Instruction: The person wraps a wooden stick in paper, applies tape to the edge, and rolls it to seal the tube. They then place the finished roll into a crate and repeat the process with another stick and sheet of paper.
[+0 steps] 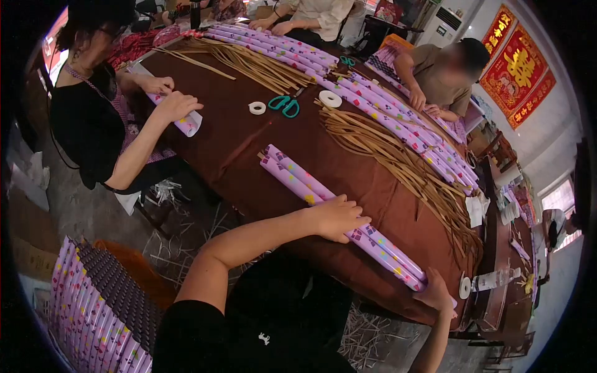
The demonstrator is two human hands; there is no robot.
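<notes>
Two lilac rolls with a colourful print lie side by side along the front of the brown-covered table, running from the middle towards the lower right. My left hand is laid across their middle, its fingers curved over them. At the near end, my right hand has its fingers around the rolls' tips. A thin brown strip end pokes out at the far end of the rolls. The rolls' undersides are hidden.
Brown flat strips lie in a long bundle beyond the rolls. Teal-handled scissors, white tape rolls and a plastic bottle are on the table. Co-workers sit around it; one at the left holds a lilac sheet. Finished rolls stand lower left.
</notes>
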